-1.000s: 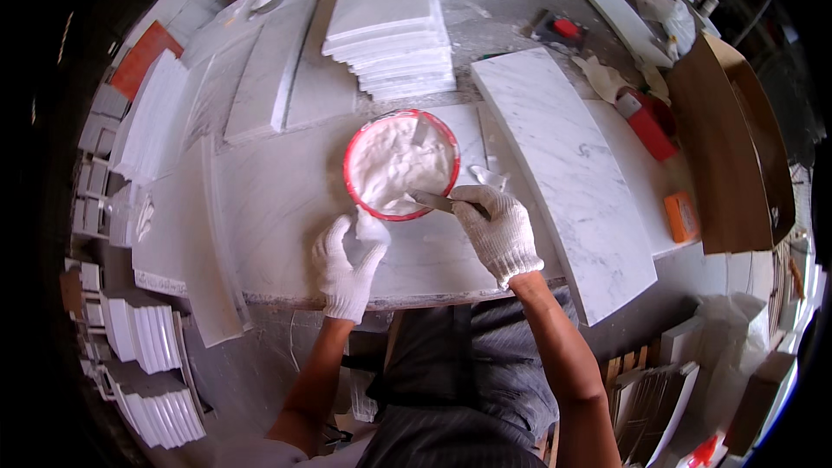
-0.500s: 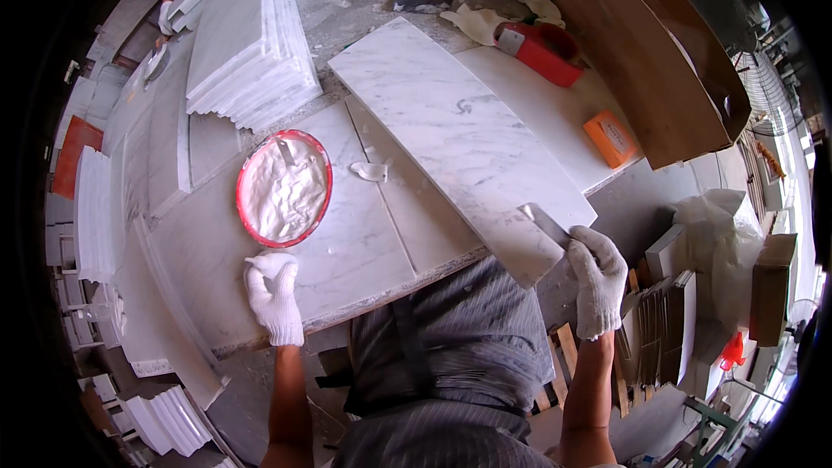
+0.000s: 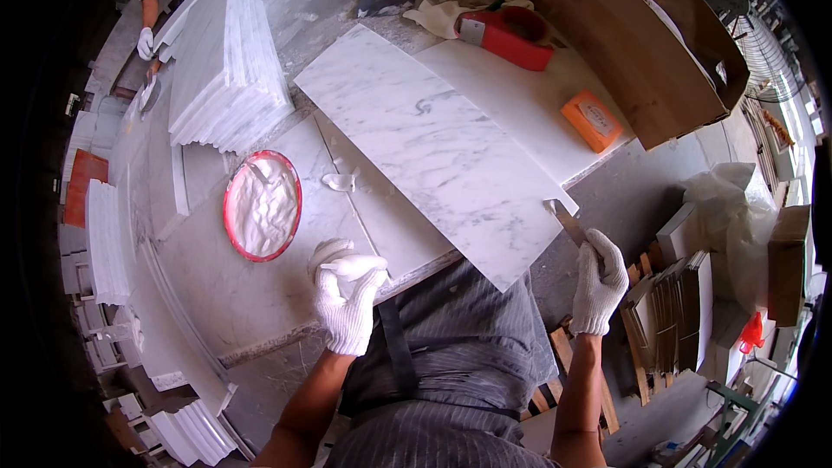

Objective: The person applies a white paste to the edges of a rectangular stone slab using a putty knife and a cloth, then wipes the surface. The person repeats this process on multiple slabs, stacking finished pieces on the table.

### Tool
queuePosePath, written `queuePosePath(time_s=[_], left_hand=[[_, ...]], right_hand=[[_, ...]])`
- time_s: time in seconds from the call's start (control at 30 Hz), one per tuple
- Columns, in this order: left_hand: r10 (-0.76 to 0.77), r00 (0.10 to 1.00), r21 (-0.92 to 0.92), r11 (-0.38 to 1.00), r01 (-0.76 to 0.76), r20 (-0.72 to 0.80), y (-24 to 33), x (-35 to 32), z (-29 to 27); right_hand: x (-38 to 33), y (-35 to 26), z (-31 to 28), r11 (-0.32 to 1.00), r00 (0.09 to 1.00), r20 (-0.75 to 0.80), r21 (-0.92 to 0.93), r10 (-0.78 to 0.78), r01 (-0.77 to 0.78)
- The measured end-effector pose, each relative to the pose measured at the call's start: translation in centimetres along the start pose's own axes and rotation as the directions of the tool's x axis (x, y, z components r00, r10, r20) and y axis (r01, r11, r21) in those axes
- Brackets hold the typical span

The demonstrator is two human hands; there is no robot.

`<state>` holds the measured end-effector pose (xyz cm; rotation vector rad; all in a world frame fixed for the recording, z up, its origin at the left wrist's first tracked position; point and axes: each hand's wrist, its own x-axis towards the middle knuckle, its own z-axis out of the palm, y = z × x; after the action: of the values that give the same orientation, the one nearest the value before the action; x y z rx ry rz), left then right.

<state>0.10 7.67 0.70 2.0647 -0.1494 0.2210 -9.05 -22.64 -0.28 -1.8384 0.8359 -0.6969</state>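
While a slab (image 3: 425, 147) is met at its end by a scraper (image 3: 568, 224), a white wad (image 3: 351, 268) is held

As the scraper is grasped by its shank between the thumb and bent fingers of the gloved right hand (image 3: 600, 282), its blade is kept at the slab's near short edge, close to the right corner; whether the edge is pressed cannot be told. By the gloved left hand (image 3: 347, 305), the white wad is pinched between thumb and curled fingers; its material cannot be made out. This hand is held near the front edge of the table (image 3: 204, 299), well apart from the slab's right corner.

The grey-veined slab is laid slantwise across the table, its near end jutting past the front edge. To its left, a red-rimmed tub (image 3: 227, 215) is seen, filled with white paste (image 3: 264, 208). Between tub and slab, a small white scrap (image 3: 341, 182) is left lying. Behind the tub, slabs are piled in a stack (image 3: 227, 78). Beyond the slab's right side, a red object (image 3: 524, 53), an orange box (image 3: 592, 120) and a large cardboard box (image 3: 607, 43) are placed. At upper left, a co-worker's gloved hand (image 3: 146, 43) is seen.
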Motion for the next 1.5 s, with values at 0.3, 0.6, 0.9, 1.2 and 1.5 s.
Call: queuePosePath(time_s=[0.3,0.6,0.9,1.2,1.5], left_hand=[[-0.025,0.996,-0.076,0.997,0.031,0.080,0.6,-0.8,2.6],[0.210,0.965,-0.182,0.967,-0.180,0.159,1.0,0.6,5.1],[0.522,0.838,-0.109,0.853,-0.511,0.158,4.5,6.4,10.6],[0.471,0.863,0.002,0.878,-0.479,0.183,4.6,7.0,13.4],[0.533,0.829,0.056,0.835,-0.548,0.168,4.5,7.0,13.5]], right_hand=[[-0.5,1.6,-0.4,0.994,0.994,0.005,-0.017,-0.107,0.107],[0.8,1.2,-1.2,0.343,0.753,0.560,0.672,0.344,-0.656],[2.3,0.6,-2.1,0.662,0.799,0.484,0.472,0.357,-0.582],[2.2,-0.7,-0.3,0.996,0.926,0.368,-0.015,-0.079,0.090],[3.1,-3.9,0.3,0.788,0.878,0.457,-0.485,-0.142,0.379]])
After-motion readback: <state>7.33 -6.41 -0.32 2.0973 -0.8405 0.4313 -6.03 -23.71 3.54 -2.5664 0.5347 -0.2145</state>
